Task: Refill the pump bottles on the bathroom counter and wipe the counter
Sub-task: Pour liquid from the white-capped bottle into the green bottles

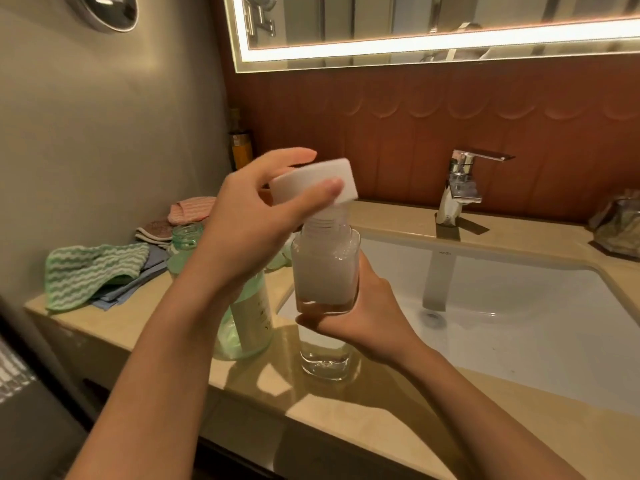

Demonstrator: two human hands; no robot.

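Left hand point(249, 230) pinches a white cap point(313, 181) between thumb and fingertips, with the cap tilted right over the threaded neck of a clear bottle point(325, 271); can't tell if the cap is actually seated on the threads. Right hand point(363, 317) wraps around the lower part of that bottle from behind and underneath, fingers curled under its base, holding it upright in the air above the counter point(346, 410), near the left rim of the sink basin point(502, 323). The bottle is mostly full of cloudy whitish liquid, with bubbles near the top. A second clear glass container point(323, 362) stands on the counter directly below the held bottle, its upper part hidden by the right hand. A green translucent refill bottle point(246, 323) stands on the counter just to the left, partly behind the left forearm, its mouth open. Far left on the counter is a green striped cloth point(93, 271) lying over a blue cloth point(138, 282); a pink cloth point(190, 209) lies further back by the wall. An amber bottle point(240, 147) stands in the back corner. A chrome faucet point(457, 188) stands behind the basin, with a lit mirror point(415, 29) above it.
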